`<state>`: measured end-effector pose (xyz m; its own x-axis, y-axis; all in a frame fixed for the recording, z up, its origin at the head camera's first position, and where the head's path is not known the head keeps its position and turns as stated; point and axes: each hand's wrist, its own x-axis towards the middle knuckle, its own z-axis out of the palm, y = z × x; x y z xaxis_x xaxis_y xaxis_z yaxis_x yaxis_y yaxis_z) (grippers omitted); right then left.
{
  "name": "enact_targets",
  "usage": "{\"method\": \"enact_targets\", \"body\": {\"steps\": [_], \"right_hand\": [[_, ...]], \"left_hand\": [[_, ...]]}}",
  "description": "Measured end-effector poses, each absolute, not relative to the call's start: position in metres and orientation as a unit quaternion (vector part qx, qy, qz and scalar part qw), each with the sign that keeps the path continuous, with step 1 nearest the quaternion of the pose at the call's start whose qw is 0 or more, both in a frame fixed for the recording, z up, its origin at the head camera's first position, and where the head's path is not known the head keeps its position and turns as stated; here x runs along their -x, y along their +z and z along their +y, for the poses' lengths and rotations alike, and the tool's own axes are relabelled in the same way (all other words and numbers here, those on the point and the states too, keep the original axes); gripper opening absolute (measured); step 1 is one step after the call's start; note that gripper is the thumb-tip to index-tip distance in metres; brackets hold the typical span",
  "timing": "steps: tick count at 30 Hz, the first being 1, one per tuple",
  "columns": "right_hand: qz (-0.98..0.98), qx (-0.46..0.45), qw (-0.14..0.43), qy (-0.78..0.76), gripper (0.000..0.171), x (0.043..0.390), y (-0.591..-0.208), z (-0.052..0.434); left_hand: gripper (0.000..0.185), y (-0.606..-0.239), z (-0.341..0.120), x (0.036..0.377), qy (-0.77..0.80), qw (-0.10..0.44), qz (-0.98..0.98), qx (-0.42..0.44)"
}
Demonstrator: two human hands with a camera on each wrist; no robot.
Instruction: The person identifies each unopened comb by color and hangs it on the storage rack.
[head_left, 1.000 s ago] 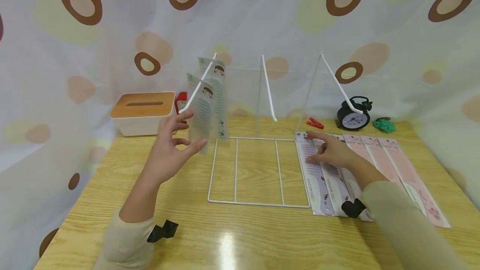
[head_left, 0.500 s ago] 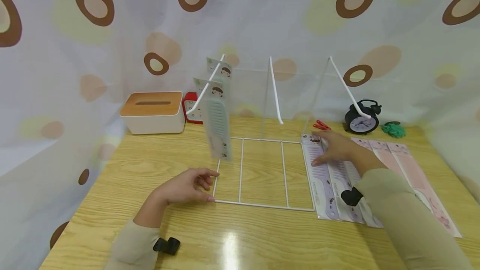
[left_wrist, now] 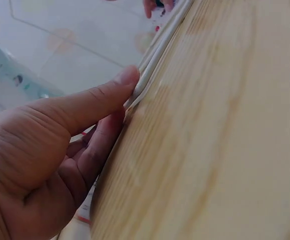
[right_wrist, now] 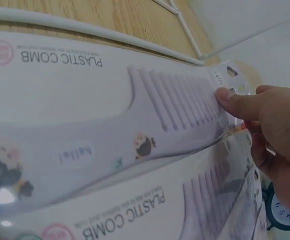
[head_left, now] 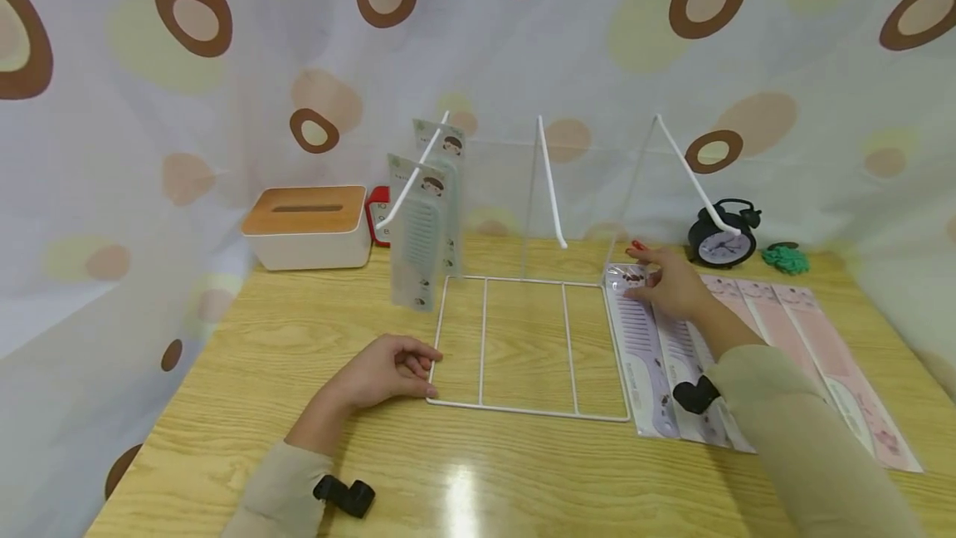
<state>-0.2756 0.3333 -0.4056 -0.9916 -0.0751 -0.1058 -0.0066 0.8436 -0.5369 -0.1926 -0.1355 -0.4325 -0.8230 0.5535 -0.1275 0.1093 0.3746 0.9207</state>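
My left hand [head_left: 388, 372] pinches the front left corner of a white wire display rack [head_left: 523, 411]. In the left wrist view, thumb and forefinger meet at the white rod [left_wrist: 158, 56]. My right hand [head_left: 672, 285] grips the top end of a packaged purple comb [head_left: 641, 343], lying flat along the rack's right side. The right wrist view shows the thumb on top of that comb's clear package [right_wrist: 180, 102], with other fingers at its edge. Two packaged green combs, a front one [head_left: 418, 235] and a rear one [head_left: 454, 189], hang from the rack's left hook [head_left: 413, 177].
More packaged purple combs [head_left: 683, 355] and several pink packages [head_left: 829, 339] lie at the right. Behind stand a tissue box [head_left: 306, 227], a red clock [head_left: 378, 214], and a black alarm clock [head_left: 720, 239]. The middle hook [head_left: 551, 181] and right hook [head_left: 695, 177] stick out forward.
My left hand has come down from the hanging green combs to the rack's front left corner. The front green comb swung, then settled. My right hand has tightened on the purple comb's top end.
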Motion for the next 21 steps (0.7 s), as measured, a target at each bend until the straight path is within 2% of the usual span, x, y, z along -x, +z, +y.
{"method": "enact_targets", "body": {"steps": [4, 7, 11, 15, 21], "right_hand": [[0.945, -0.029, 0.023, -0.326, 0.06, 0.277, -0.41, 0.336], [0.923, -0.064, -0.008, -0.38, 0.055, 0.277, -0.409, 0.339], [0.884, -0.097, -0.013, -0.457, 0.061, 0.272, -0.396, 0.342], [0.832, -0.113, 0.004, -0.543, 0.073, 0.26, -0.379, 0.346], [0.664, -0.054, 0.015, -0.746, 0.03, 0.228, -0.351, 0.342]], "left_hand": [[0.054, -0.432, -0.134, 0.194, 0.525, 0.229, 0.795, -0.2], [0.055, -0.432, -0.134, 0.194, 0.527, 0.235, 0.793, -0.197], [0.054, -0.431, -0.134, 0.193, 0.529, 0.235, 0.793, -0.192], [0.054, -0.43, -0.134, 0.193, 0.532, 0.237, 0.792, -0.186], [0.055, -0.429, -0.135, 0.192, 0.529, 0.236, 0.793, -0.19]]}}
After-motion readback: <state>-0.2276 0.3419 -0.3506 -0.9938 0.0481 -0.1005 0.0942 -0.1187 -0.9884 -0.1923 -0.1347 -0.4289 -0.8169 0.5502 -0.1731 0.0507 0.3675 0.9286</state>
